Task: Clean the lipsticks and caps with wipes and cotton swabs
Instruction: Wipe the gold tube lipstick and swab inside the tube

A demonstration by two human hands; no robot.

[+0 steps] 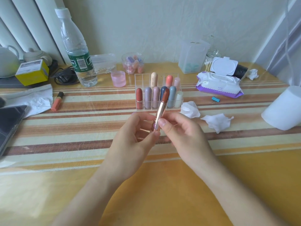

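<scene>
Risk, bullet: the lipstick [158, 115] is uncapped, with its brown-red bullet [165, 95] wound well out. Soft and unsupported, it would likely smear or snap under sideways pressure from a finger or wipe.
Risk, twist: both hands sit on the tube, so turning the base more could wind the bullet out further and weaken it.
Risk, drop: the hold is by fingertips only and the tube tilts toward 1 o'clock. A slip would put colour on the table [162, 193].
Risk, rack: the bullet tip overlaps the clear rack [141, 79] in view. I cannot tell how close it really is to the capped sticks there.
Risk, reach: neither hand holds a wipe or swab, so fetching one means a one-hand hold.
Left hand [136, 136]: comes in from 9 o'clock, thumb and fingers pinching the tube's lower end.
Right hand [180, 132]: comes in from 3 o'clock, thumb and fingers pinching the gold barrel just above.
Hands: close together, both clamped on the one lipstick.
Lipstick position: between the hands, raised off the table, with the rack at 12 o'clock.
Supplies: wipes pack [218, 84], lid up, at 2 o'clock and well apart. Swab jar [210, 61] behind it. Two crumpled wipes [216, 121] near, at 2 to 3 o'clock.
Cap: not identified.
</scene>
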